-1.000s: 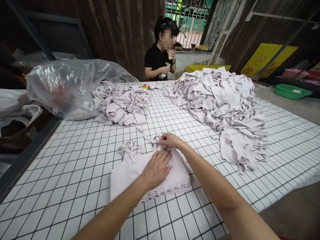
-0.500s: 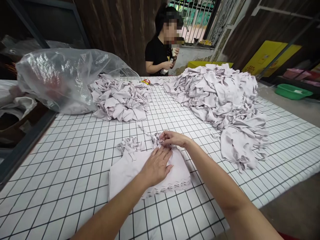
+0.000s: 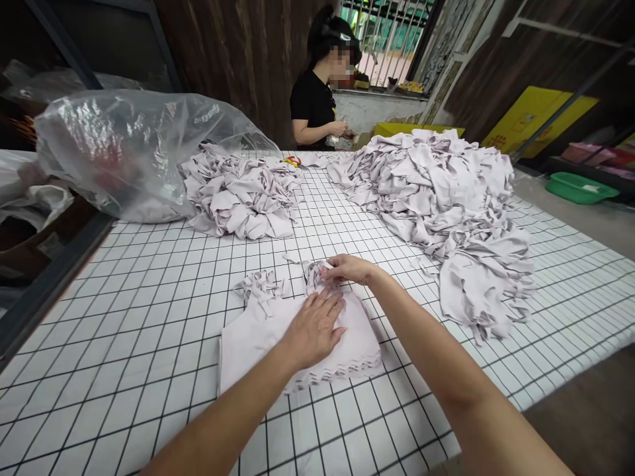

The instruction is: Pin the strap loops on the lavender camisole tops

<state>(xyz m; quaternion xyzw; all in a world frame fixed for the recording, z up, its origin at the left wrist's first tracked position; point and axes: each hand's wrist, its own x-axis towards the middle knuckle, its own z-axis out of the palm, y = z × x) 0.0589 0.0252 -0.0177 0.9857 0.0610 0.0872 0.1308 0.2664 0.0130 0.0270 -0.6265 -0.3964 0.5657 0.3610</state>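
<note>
A stack of pale pinkish-grey garment pieces (image 3: 248, 337) lies in front of me, with a wavy edge on its near right side. My left hand (image 3: 316, 325) rests flat on top of it, fingers stretched out. At the far end of the stack, my right hand (image 3: 347, 269) pinches a fabric strap, its fingertips partly hidden by the cloth. Gathered straps (image 3: 313, 276) bunch up beside those fingertips. Another bunch of straps (image 3: 260, 285) lies loose at the stack's far left corner.
A large heap of the same fabric (image 3: 431, 178) covers the table's far right, and a smaller heap (image 3: 243, 192) sits far left beside a clear plastic bag (image 3: 114, 158). Scissors (image 3: 292, 161) lie between them on the grid-patterned tablecloth (image 3: 163, 291). A person (image 3: 312, 106) is across the table.
My right hand has shifted slightly right at the straps, and the loose strap end beside it has moved. My left hand stays flat. The person opposite has lowered a hand from near the face.
</note>
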